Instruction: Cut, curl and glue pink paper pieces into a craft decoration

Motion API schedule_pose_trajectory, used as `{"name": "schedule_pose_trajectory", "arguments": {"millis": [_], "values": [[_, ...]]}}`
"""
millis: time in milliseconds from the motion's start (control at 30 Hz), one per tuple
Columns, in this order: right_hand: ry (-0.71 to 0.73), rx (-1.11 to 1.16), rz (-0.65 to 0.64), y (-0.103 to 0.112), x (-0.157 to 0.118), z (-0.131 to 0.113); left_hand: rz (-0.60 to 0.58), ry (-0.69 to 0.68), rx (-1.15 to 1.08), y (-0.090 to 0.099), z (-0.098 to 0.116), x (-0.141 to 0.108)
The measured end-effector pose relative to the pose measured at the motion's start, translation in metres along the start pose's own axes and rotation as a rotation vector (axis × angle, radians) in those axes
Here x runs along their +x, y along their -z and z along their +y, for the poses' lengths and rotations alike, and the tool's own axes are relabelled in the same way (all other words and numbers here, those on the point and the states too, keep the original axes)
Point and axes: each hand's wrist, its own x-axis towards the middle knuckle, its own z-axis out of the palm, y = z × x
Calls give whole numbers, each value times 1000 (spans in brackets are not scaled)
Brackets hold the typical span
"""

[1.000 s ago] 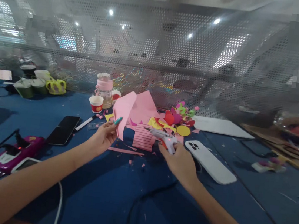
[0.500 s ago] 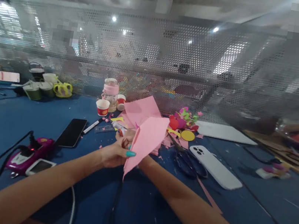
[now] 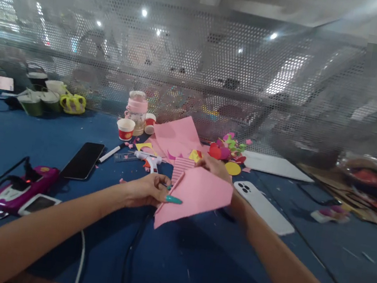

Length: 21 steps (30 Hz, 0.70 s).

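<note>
My left hand (image 3: 147, 190) pinches the lower left edge of a folded pink paper sheet (image 3: 201, 195), with the teal-nailed thumb on top. Along that edge runs a narrow rolled or folded strip. Behind the sheet is my right hand (image 3: 213, 165), its fingers bent together beside small yellow and red pieces; the sheet covers much of it, and I cannot make out what it holds. Between the hands lies a striped pink paper piece (image 3: 181, 168). A white glue gun (image 3: 150, 159) with a red trigger rests just beyond my left hand.
Behind lie large pink sheets (image 3: 179, 133), flower-like craft pieces (image 3: 224, 149) and a yellow disc (image 3: 232, 168). A white phone (image 3: 263, 207) sits right; a black phone (image 3: 83, 161), marker (image 3: 109, 154) and purple power strip (image 3: 28, 186) lie left. A paper cup (image 3: 125, 129) stands near a bottle (image 3: 137, 110).
The pink sheet has tilted flatter and swung to the right. My right hand has moved right, away from the left hand and the glue gun. The view has shifted slightly.
</note>
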Motion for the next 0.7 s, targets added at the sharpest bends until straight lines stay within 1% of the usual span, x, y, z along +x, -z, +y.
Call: {"name": "schedule_pose_trajectory", "arguments": {"millis": [67, 100, 133, 167, 233, 267, 300, 333, 367, 433, 500, 600, 700], "values": [[-23, 50, -75, 18, 0, 4, -88, 134, 159, -1, 4, -1], [-15, 80, -109, 26, -1, 2, -109, 167, 224, -2, 7, -2], [33, 115, -158, 32, -1, -2, -111, 181, 271, -3, 10, -3], [122, 102, -180, 35, -2, -7, -120, 202, 316, -4, 13, -3], [362, -58, -192, 37, -3, -22, -96, 209, 400, -7, 21, -4], [481, -124, -240, 36, -3, -30, -72, 199, 427, -8, 24, -4], [579, -168, -324, 33, -4, -37, -45, 180, 451, -10, 28, -4], [647, -213, -407, 29, -4, -42, -23, 165, 476, -12, 31, -2], [694, -252, -456, 26, -5, -46, -7, 157, 503, -14, 34, -1], [695, -285, -507, 21, -4, -49, 17, 142, 558, -16, 40, 3], [630, -266, -543, 20, -3, -47, 26, 108, 612, -17, 47, 7], [505, -191, -613, 25, -2, -41, -21, 41, 692, -14, 56, 10], [412, -117, -637, 29, -3, -39, -57, 47, 728, -10, 61, 11]]}}
